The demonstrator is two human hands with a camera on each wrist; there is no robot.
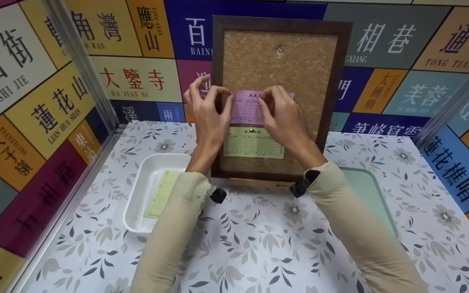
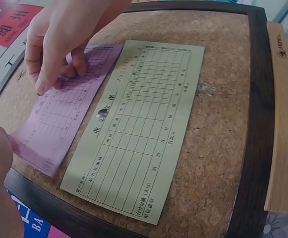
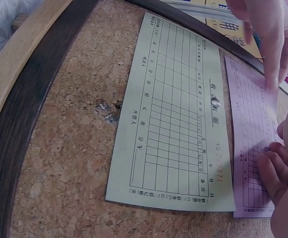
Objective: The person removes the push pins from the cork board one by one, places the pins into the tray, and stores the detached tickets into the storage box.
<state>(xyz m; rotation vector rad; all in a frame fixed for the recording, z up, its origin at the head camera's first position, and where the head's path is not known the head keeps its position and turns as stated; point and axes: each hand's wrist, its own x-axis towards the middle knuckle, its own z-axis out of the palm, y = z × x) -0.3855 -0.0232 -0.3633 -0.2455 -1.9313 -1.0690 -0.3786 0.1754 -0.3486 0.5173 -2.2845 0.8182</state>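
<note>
A framed corkboard (image 1: 279,61) stands upright on the table. Across its middle lies a pink receipt slip (image 1: 244,108), just above a green receipt slip (image 1: 250,142). One silvery round thumbtack (image 2: 102,114) sits in the green slip near its printed heading. My left hand (image 1: 208,116) pinches the pink slip's left edge between thumb and fingers. Over the slip's right half, my right hand (image 1: 285,118) has curled fingers touching the paper. At its thumb tip shows a small dark pin-like piece (image 2: 39,93), too small to tell exactly.
On the left, a white tray (image 1: 134,195) holds a green slip (image 1: 163,193), partly behind my left forearm. A pale green tray (image 1: 375,191) lies on the right, partly covered by my right arm. Behind the board rises a wall of coloured signs (image 1: 136,77).
</note>
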